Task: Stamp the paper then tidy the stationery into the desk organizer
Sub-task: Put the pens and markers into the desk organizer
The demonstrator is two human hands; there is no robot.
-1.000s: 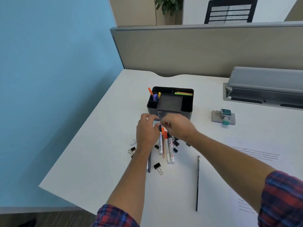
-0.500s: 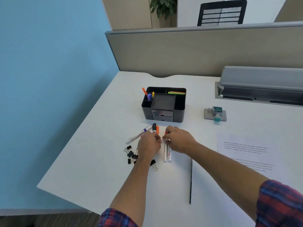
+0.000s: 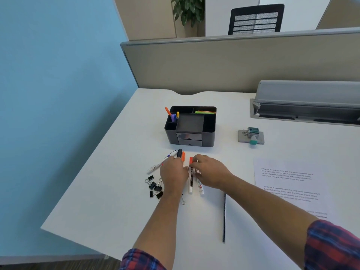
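The black desk organizer (image 3: 209, 131) stands mid-desk with coloured pens and sticky notes in its back slots. Several markers lie in front of it. My left hand (image 3: 173, 175) lies over two of them, fingers curled round their barrels; a black cap and an orange cap (image 3: 181, 153) stick out past my fingertips. My right hand (image 3: 209, 172) pinches the orange-capped end of a white marker (image 3: 190, 180); a second white marker (image 3: 200, 187) lies partly under it. A purple-tipped marker (image 3: 160, 164) lies loose to the left. The stamp (image 3: 252, 135) and printed paper (image 3: 288, 184) are to the right.
Several black binder clips (image 3: 154, 187) are scattered left of my left wrist. A dark pencil (image 3: 224, 217) lies lengthwise near the front. A grey cable tray (image 3: 307, 102) sits at the back right, before the beige partition. The desk's left edge runs diagonally.
Both hands have drawn back from the front of the organizer to the markers. The markers and clips are now spread apart. Over the last half second the hands barely moved.
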